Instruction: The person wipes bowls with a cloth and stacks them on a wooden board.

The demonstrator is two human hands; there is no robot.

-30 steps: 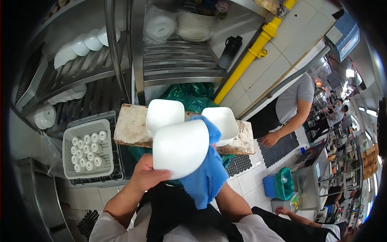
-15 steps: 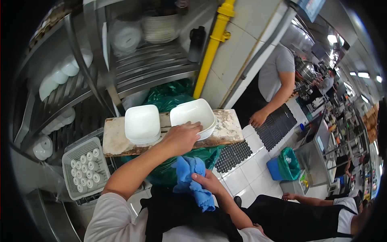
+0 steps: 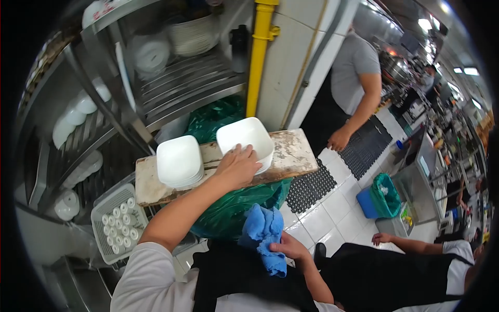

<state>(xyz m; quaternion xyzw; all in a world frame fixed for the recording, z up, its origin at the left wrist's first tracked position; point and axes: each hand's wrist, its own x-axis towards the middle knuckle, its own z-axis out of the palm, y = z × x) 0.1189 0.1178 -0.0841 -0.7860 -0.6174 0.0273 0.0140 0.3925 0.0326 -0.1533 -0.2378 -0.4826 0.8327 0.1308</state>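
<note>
1. Right hand (image 3: pixel 288 248), closed on a bunched blue cloth (image 3: pixel 262 229), low and clear of the bowls.
2. Left hand (image 3: pixel 236 169), half open, fingers inside the upright bowl stack (image 3: pixel 249 129); thumb hidden, so I cannot tell whether it grips.
3. Nested, it and the neighbouring stack (image 3: pixel 179 158) fit the narrow board (image 3: pixel 293 151).

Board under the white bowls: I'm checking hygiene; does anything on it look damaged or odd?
Yes: the board looks worn, its pale surface patchy and brownish, most clearly beside the right stack of bowls. Its front edge looks rough too.
</note>
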